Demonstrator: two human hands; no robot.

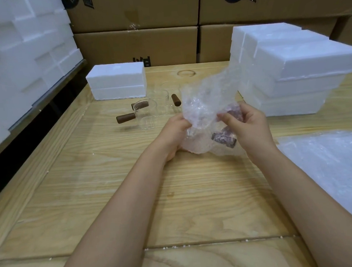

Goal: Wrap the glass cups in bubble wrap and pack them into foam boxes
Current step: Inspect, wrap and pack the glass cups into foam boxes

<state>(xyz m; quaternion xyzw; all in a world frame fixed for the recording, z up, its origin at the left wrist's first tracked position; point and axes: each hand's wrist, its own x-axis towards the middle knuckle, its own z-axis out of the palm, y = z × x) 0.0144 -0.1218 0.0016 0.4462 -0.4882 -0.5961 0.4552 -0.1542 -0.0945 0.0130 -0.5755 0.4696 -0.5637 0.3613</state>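
Your forearms come in from the bottom edge over the wooden table (133,197), both hands raised just above its middle. Left hand (175,133): fingers curled round the left side of the bubble wrap (206,102), gripping the bundle. Right hand (246,125): thumb and fingers pinching the wrap from the right, hand closed on it. Inside the bundle sits the wrapped cup (224,139); only its brown handle shows clearly through the film, low and between your hands, the glass body is hard to make out. Top of the wrap is loose, standing up crumpled above both hands. Unwrapped glass cups (147,114) stand on the table beyond your left hand, close together, brown handles sticking out sideways; exact count cannot be told because the clear glass overlaps. Closed foam box (117,81) sits just behind them, at the far left of the table. Stacked foam boxes (291,74) sit at the far right, lids on, partly behind the raised wrap. Spare bubble wrap sheets (333,165) lie flat on the table at your right, beside your right forearm. Cardboard cartons (137,47) wall off the back. More foam pieces (21,50) are piled along the left side, off the table.
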